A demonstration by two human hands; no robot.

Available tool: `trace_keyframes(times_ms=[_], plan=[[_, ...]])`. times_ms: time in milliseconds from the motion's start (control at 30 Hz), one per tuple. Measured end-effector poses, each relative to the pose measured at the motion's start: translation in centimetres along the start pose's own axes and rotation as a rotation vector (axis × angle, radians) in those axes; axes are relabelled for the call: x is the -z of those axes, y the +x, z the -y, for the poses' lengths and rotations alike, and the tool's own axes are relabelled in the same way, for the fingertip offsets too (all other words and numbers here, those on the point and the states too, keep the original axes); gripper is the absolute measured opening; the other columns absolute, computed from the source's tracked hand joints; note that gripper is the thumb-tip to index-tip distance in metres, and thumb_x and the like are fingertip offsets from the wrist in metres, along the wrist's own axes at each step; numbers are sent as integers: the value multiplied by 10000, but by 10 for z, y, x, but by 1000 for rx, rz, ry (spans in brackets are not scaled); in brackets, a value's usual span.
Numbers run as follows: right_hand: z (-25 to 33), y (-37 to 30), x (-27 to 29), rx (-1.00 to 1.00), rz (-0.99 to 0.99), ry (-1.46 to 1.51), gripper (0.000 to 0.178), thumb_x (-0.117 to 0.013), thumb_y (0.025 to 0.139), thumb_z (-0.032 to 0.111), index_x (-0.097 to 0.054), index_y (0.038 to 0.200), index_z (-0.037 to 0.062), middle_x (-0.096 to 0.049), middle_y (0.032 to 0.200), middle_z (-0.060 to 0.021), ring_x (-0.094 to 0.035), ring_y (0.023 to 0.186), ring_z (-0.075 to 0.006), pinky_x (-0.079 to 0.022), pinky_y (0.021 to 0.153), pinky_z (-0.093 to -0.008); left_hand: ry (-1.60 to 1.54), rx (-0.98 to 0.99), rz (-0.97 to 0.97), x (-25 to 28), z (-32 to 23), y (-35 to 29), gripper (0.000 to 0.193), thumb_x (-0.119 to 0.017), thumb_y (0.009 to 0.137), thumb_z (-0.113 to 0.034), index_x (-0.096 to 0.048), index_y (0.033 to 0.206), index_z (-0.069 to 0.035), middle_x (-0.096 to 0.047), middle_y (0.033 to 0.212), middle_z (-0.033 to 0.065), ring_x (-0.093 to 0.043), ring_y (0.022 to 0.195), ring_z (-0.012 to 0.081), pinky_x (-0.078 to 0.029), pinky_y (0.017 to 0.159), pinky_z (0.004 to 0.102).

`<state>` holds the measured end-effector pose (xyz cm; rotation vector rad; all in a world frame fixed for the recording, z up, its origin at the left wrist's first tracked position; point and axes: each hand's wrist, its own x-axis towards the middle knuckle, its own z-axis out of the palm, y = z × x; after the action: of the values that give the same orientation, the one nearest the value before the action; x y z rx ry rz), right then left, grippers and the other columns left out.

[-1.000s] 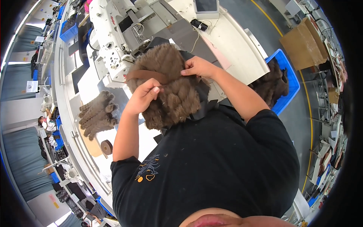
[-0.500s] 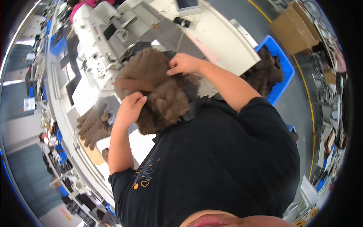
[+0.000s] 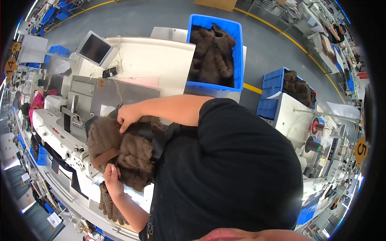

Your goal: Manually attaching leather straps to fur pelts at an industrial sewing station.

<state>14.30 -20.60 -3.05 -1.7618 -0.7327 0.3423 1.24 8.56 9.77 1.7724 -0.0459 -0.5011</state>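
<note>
Brown fur (image 3: 136, 152) slants lengthwise to near edge of table (image 3: 161, 56); left hand (image 3: 113, 180), right hand (image 3: 130, 115): fingers pinching it; underside hidden.

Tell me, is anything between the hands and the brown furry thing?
Nothing I can see: the right hand grips the brown fur piece toward its top, and the left hand grips it near the flat brown strip.

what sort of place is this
Most likely a fur or garment sewing workshop: a white industrial sewing machine stands beside the brown fur piece being handled, and a blue plastic crate holds more brown fur.
</note>
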Motion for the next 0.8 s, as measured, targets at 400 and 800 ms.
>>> trace_keyframes(times_ms=[400,800], plan=[[-74,-54,20,-752,-315,572,530,-587,947,516,-599,1191,46,-642,967,-68,-571,725,-146,-503,622,-314,-31,-67,-234,10,34,-55,225,-595,976,-176,-553,791,-54,-507,715,-31,-428,687,63,-331,651,229],[36,-24,-97,-786,330,701,865,-532,863,739,-517,1409,68,-524,1422,-89,-535,1249,-209,-411,1047,-372,-561,180,-751,51,138,-116,471,-668,930,-390,-576,1208,-21,-645,1125,145,-629,1028,271,-506,880,385]])
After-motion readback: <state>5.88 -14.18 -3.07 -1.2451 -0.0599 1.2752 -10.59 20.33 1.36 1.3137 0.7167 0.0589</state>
